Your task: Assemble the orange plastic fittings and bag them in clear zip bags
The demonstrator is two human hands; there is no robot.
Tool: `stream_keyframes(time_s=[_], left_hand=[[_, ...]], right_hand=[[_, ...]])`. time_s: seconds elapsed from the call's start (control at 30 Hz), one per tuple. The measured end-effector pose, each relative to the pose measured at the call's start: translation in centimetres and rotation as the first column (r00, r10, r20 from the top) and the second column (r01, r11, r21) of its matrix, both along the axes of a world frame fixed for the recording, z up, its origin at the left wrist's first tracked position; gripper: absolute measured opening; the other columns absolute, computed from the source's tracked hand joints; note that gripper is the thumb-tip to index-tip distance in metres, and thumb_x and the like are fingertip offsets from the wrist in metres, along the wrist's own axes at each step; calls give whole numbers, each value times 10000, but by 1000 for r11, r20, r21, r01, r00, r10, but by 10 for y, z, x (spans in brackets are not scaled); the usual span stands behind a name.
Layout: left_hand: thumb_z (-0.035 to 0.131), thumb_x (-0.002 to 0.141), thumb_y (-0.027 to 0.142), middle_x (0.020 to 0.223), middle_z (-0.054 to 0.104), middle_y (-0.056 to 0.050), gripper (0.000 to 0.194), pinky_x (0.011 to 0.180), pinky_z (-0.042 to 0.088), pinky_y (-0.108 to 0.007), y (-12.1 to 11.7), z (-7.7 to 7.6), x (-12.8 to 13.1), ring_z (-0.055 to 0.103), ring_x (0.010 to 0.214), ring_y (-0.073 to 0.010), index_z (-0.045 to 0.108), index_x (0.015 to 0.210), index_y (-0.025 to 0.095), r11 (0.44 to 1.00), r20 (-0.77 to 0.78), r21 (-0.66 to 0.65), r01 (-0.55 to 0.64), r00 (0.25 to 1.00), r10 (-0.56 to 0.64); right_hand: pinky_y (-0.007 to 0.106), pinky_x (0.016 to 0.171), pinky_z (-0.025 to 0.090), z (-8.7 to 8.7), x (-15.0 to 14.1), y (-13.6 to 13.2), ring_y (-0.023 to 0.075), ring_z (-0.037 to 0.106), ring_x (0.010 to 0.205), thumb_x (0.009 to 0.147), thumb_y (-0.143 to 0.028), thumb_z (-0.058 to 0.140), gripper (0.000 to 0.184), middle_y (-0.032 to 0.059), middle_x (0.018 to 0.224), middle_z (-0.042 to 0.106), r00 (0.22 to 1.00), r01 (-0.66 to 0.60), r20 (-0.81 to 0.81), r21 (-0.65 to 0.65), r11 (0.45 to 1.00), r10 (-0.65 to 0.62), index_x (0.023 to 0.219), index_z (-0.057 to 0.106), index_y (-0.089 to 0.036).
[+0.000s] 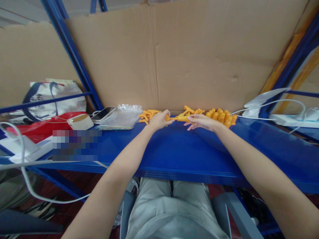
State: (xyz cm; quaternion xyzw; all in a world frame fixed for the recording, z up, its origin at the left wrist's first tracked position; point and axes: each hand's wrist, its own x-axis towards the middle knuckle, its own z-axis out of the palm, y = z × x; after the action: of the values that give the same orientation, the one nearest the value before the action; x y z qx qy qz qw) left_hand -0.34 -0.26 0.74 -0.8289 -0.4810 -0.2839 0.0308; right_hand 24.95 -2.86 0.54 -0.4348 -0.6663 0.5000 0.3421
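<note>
Near the back of the blue shelf, both hands meet over small orange plastic parts. My left hand [159,120] is closed, thumb and fingers pinching one end of an orange plastic piece [182,118]. My right hand [203,122] grips the other end of that piece between thumb and index finger, its remaining fingers loosely extended. What the piece is, or whether it is two parts joined, I cannot make out. Branching orange parts [147,115] lie just behind my left hand, and similar ones [193,110] lie behind my right. Chunkier orange parts [221,117] are grouped right of my right hand.
A cardboard panel [189,56] stands behind the blue shelf [179,152]. To the left are a clear plastic bag [119,118], a phone [104,114], a red bag [50,124], a canvas bag [57,98] and white cables [23,166]. A white power strip [296,120] sits far right.
</note>
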Motion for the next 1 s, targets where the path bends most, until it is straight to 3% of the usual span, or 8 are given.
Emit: stream_keyframes(time_s=[0.1, 0.4, 0.67, 0.8, 0.9, 1.0], left_hand=[[662, 843, 441, 723, 693, -11, 292, 735, 463, -293, -1, 0, 0, 672, 769, -219, 578, 1016, 221, 1000, 13, 6, -2, 1000, 2], [660, 846, 436, 795, 706, -37, 313, 735, 447, -294, -3, 1, 0, 682, 835, -241, 582, 1042, 204, 998, -27, 48, -28, 999, 29], [652, 842, 433, 760, 698, -18, 298, 758, 441, -296, -6, 4, 1, 676, 809, -230, 578, 1032, 216, 998, -24, 49, -41, 999, 42], [656, 838, 436, 770, 695, -19, 301, 761, 439, -298, -5, 3, 1, 672, 814, -229, 581, 1028, 215, 998, -25, 55, -42, 999, 44], [667, 829, 447, 777, 693, -20, 308, 749, 438, -291, -4, 2, 1, 671, 809, -225, 587, 1020, 219, 997, -34, 72, -40, 999, 42], [676, 823, 448, 788, 695, -22, 313, 734, 438, -285, -4, 1, 2, 671, 804, -225, 592, 1023, 221, 996, -46, 85, -41, 998, 45]], right_hand=[[316, 768, 604, 1, 2, -1, 165, 735, 746, 924, -342, 656, 250, 89, 1016, 759, 999, -16, -31, 11, 1000, 16, 1122, 569, -217], [305, 688, 600, 0, -8, -4, 169, 717, 658, 986, -386, 537, 198, 78, 811, 752, 1000, 22, -17, 6, 1000, -22, 932, 575, -199], [251, 627, 579, 3, -10, -4, 153, 712, 647, 1017, -468, 437, 337, 110, 893, 768, 995, 100, 30, -42, 994, -98, 957, 608, -183], [232, 644, 576, 2, 0, -2, 146, 724, 737, 946, -405, 610, 244, 98, 1048, 755, 999, 17, 27, 8, 1000, -18, 1087, 619, -207], [237, 639, 579, -1, 9, 3, 146, 724, 764, 852, -300, 734, 380, 80, 1088, 737, 1000, -17, 13, 43, 999, 16, 1194, 581, -236], [238, 629, 578, -3, 12, 8, 140, 720, 754, 812, -258, 761, 386, 67, 1075, 725, 1000, 8, -5, 66, 998, -8, 1157, 589, -236]])
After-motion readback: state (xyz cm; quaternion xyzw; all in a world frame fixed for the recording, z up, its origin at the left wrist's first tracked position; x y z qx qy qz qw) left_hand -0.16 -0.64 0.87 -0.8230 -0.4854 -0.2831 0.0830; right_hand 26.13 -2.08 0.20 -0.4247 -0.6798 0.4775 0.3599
